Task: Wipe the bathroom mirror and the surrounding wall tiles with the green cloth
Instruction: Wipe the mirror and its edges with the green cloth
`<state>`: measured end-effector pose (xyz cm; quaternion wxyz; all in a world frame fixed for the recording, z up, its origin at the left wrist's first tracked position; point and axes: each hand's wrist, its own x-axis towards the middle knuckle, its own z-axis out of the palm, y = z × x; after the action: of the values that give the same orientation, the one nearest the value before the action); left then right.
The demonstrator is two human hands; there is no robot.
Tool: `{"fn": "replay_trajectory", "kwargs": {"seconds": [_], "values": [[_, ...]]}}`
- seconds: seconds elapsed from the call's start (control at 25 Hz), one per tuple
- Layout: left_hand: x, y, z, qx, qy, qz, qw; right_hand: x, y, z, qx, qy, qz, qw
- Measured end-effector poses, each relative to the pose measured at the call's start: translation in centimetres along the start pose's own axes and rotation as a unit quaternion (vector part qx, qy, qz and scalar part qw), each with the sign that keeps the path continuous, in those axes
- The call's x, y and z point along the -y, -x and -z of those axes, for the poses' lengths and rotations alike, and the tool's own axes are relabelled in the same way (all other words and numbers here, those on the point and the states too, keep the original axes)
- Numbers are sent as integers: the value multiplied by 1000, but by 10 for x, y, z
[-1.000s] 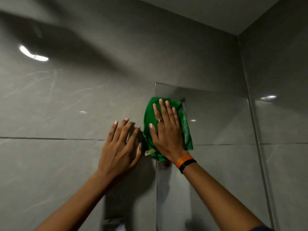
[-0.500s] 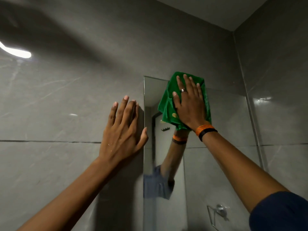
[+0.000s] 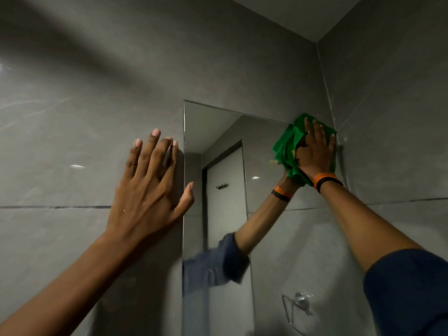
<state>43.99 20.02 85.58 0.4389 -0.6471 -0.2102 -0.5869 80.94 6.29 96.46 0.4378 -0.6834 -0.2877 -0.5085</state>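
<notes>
A frameless mirror (image 3: 218, 132) hangs on the grey tiled wall (image 3: 72, 141). My right hand (image 3: 315, 151) presses the green cloth (image 3: 284, 146) flat against the mirror's top right corner, close to the corner of the room. The cloth is bunched under my palm and fingers. My left hand (image 3: 150, 185) lies flat on the wall tile just left of the mirror's left edge, fingers spread, thumb touching the glass edge. It holds nothing. The mirror reflects my right arm and a door.
A side wall of grey tiles (image 3: 392, 117) meets the mirror wall right beside the cloth. A dark grout line (image 3: 53, 207) runs across the left tiles. In the mirror I see a reflected chrome towel ring (image 3: 298, 309) and a door hook (image 3: 221, 186).
My right hand has slid the cloth from the mirror's left edge up and across to its top right corner. My left hand has stayed on the tile beside the mirror.
</notes>
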Motion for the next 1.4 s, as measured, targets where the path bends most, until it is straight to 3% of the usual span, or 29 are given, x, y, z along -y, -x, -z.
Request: {"fn": "replay_trajectory", "kwargs": {"seconds": [0.12,0.52,1.0,1.4], "values": [[0,1,-2,0,0,0,1000,-29,-14,2,46,28,-45,998],[0,16,4,-21,1,-34,999,-51,11,0,56,2,-97,994],[-10,93,16,49,46,-89,994,-113,254,-24,107,70,-174,976],[-15,110,18,81,85,-131,984,-127,412,-26,135,49,-319,937]]}}
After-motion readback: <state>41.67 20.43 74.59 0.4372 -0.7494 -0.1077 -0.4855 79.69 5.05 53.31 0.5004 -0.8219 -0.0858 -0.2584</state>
